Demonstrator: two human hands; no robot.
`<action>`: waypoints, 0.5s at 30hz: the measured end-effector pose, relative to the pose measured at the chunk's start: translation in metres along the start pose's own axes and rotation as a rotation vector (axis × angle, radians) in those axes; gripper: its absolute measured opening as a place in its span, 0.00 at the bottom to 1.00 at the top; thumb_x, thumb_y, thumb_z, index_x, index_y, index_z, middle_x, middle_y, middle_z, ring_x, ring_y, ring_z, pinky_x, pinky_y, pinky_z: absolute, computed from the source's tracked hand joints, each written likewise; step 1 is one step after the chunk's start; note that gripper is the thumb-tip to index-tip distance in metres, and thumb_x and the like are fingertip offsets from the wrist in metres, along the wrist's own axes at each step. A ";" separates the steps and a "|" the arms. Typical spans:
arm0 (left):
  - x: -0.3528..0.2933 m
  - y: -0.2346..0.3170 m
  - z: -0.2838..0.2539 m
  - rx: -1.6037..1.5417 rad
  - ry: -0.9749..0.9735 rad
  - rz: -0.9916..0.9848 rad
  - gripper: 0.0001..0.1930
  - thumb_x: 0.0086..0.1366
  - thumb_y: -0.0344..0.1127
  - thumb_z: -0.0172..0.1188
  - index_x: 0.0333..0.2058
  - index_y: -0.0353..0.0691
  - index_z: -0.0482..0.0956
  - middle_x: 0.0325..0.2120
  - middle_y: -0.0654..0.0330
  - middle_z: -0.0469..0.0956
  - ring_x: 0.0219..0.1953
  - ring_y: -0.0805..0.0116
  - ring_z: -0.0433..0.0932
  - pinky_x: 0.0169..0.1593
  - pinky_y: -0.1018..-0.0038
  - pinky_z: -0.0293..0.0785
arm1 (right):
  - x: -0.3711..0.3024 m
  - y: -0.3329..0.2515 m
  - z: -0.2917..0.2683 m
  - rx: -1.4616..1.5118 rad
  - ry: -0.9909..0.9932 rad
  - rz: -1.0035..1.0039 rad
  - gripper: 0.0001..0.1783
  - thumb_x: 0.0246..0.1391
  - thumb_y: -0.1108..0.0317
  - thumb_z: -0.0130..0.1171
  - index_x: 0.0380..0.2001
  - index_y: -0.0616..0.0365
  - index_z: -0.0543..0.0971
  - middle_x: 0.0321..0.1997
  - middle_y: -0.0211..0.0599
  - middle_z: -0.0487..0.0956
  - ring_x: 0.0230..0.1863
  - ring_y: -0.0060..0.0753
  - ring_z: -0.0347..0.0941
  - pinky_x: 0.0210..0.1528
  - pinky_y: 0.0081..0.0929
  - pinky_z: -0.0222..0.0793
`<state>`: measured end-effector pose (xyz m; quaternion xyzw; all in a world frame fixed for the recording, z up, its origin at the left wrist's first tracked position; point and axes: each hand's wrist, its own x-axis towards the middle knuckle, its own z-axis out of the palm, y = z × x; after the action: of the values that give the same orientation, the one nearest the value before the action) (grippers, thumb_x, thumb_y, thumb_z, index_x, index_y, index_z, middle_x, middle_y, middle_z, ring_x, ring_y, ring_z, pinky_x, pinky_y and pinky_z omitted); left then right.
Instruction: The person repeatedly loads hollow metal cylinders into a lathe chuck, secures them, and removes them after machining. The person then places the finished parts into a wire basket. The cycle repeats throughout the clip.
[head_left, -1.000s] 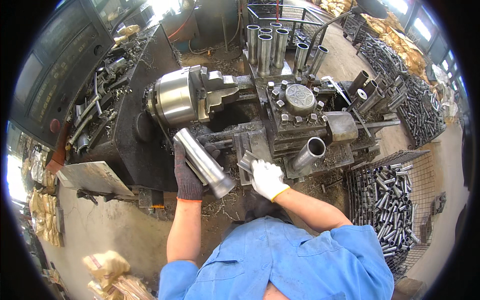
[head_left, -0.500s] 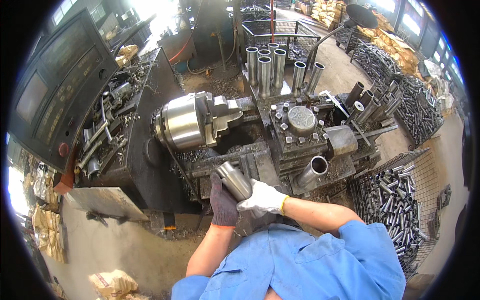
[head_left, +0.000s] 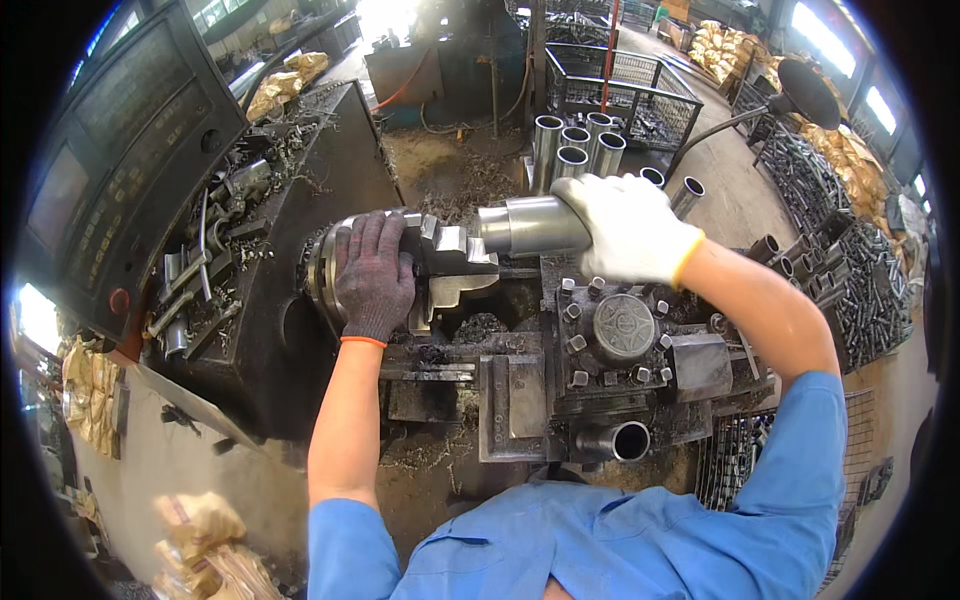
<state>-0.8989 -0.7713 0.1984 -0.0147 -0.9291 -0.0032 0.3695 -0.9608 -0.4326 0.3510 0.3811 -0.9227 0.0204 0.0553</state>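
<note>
My right hand [head_left: 640, 232], in a white glove, is closed round the back end of a stepped steel tube [head_left: 535, 226]. The tube lies level, its narrower left end right by the jaws of the lathe chuck [head_left: 455, 252]; whether it touches them I cannot tell. On the chuck's round body rests my left hand [head_left: 375, 278] in a dark glove, fingers laid flat over the top, holding nothing. Below the right forearm sits the square tool post [head_left: 622, 328] with bolts around it. A single steel tube [head_left: 617, 441] stands at the near side of the carriage.
Several steel tubes [head_left: 573, 160] stand behind the right hand. Tools and metal chips cover the headstock top [head_left: 240, 220] at left. A lamp on a bent arm [head_left: 808, 95] reaches in from the right. A wire basket [head_left: 740, 470] is partly hidden by my right arm.
The tube has gone from both hands near my body up to the chuck, now in the right hand alone. My left hand has let go of it and moved onto the chuck.
</note>
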 end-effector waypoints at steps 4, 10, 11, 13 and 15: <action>-0.005 -0.003 -0.001 0.010 -0.004 0.016 0.30 0.62 0.36 0.67 0.64 0.50 0.76 0.67 0.56 0.74 0.73 0.53 0.67 0.79 0.50 0.54 | 0.040 0.020 0.047 -0.401 -0.184 -0.136 0.23 0.49 0.68 0.71 0.51 0.57 0.82 0.46 0.48 0.86 0.48 0.53 0.87 0.50 0.48 0.84; -0.016 0.001 -0.013 -0.147 0.028 -0.015 0.29 0.66 0.39 0.67 0.65 0.44 0.76 0.65 0.50 0.76 0.72 0.47 0.68 0.78 0.53 0.57 | 0.081 0.045 0.145 -0.006 -0.474 -0.111 0.35 0.42 0.51 0.77 0.50 0.65 0.83 0.44 0.58 0.87 0.49 0.57 0.86 0.53 0.46 0.80; -0.030 0.010 -0.021 -0.227 0.087 -0.032 0.28 0.66 0.38 0.67 0.64 0.41 0.77 0.63 0.48 0.77 0.70 0.45 0.70 0.76 0.52 0.60 | 0.087 0.051 0.153 0.099 -0.536 -0.079 0.37 0.42 0.49 0.77 0.50 0.67 0.83 0.44 0.59 0.87 0.49 0.57 0.86 0.53 0.45 0.80; -0.072 0.033 -0.044 -0.412 0.089 -0.131 0.27 0.67 0.33 0.67 0.65 0.38 0.76 0.63 0.44 0.78 0.68 0.44 0.74 0.73 0.54 0.66 | 0.095 0.055 0.163 0.273 -0.635 -0.131 0.41 0.40 0.46 0.78 0.50 0.71 0.83 0.45 0.59 0.87 0.48 0.57 0.85 0.52 0.44 0.79; -0.132 0.063 -0.069 -0.474 0.142 -0.129 0.27 0.68 0.26 0.65 0.65 0.34 0.76 0.65 0.44 0.78 0.66 0.46 0.78 0.69 0.59 0.74 | 0.097 0.050 0.162 0.258 -0.664 -0.111 0.39 0.40 0.47 0.77 0.49 0.70 0.83 0.45 0.60 0.87 0.48 0.57 0.85 0.53 0.44 0.79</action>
<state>-0.7543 -0.7126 0.1575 -0.0413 -0.8732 -0.2454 0.4190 -1.0787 -0.4780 0.2014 0.4203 -0.8581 0.0089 -0.2948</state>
